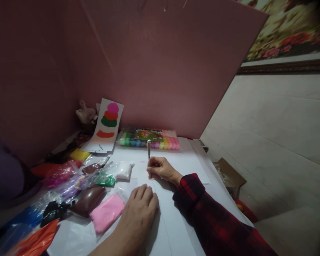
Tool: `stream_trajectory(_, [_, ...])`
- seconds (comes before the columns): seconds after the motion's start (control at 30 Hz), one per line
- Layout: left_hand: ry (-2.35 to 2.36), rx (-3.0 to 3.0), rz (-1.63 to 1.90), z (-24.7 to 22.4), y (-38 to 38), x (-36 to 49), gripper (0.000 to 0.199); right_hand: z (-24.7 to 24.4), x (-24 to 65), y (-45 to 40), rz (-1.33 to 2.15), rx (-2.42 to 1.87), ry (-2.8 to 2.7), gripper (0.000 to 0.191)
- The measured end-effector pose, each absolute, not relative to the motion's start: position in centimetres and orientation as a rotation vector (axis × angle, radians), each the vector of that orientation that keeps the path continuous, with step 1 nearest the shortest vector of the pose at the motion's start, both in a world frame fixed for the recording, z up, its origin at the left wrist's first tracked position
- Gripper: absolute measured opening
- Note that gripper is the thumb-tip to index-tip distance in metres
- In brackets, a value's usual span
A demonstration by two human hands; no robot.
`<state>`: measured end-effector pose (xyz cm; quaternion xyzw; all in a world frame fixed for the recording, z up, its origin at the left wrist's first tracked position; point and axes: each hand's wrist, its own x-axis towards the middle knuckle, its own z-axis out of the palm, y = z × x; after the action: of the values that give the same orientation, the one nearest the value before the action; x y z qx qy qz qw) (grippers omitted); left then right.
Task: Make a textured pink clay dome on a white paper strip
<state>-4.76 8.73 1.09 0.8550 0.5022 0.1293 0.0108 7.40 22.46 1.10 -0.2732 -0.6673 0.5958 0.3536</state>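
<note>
My right hand (161, 169), in a red and black checked sleeve, holds a thin pen (149, 149) nearly upright, its lower end at the white paper (176, 213). A faint line runs down the paper below it. My left hand (141, 209) rests palm down on the paper, fingers together and slightly bent, with nothing visible in it; its underside is hidden. A pink clay bag (107, 212) lies just left of my left hand. Beyond the pen is a pack of coloured clay sticks (149, 139).
Bags of brown (88, 201), green (106, 179), white (124, 170) and orange clay (38, 240) crowd the left side. A card with coloured blobs (108, 122) leans at the back against a pink panel (154, 71). A cardboard box (229, 174) stands low at the right.
</note>
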Motion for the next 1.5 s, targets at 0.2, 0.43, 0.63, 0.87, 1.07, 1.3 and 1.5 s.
stream_trajectory(0.2, [1.554, 2.641, 0.482, 1.1, 8.6, -4.8, 0.021, 0.5, 7.2, 22.7, 1.435, -0.747, -1.733, 0.025])
stream_trajectory(0.43, [1.552, 2.640, 0.463, 1.3, 8.6, -4.8, 0.021, 0.3, 7.0, 22.9, 1.252, -0.749, -1.790, 0.022])
stream_trajectory(0.63, [1.552, 2.650, 0.460, 1.2, 8.7, -4.8, 0.023, -0.3, 6.9, 23.4, 1.086, -0.761, -1.862, 0.019])
stream_trajectory(0.87, [1.552, 2.649, 0.490, 1.1, 8.6, -4.8, 0.021, -0.9, 6.6, 23.9, 0.985, -0.778, -1.875, 0.019])
stream_trajectory(1.07, [1.551, 2.651, 0.501, 1.1, 8.7, -4.8, 0.023, -1.0, 6.5, 23.9, 0.929, -0.807, -1.865, 0.021])
stream_trajectory(1.3, [1.555, 2.654, 0.483, 1.0, 8.7, -4.7, 0.023, -0.6, 6.1, 23.8, 0.955, -0.797, -1.788, 0.024])
stream_trajectory(1.5, [1.559, 2.654, 0.532, 0.7, 8.7, -4.8, 0.024, -0.4, 6.0, 23.9, 0.899, -0.847, -1.679, 0.020])
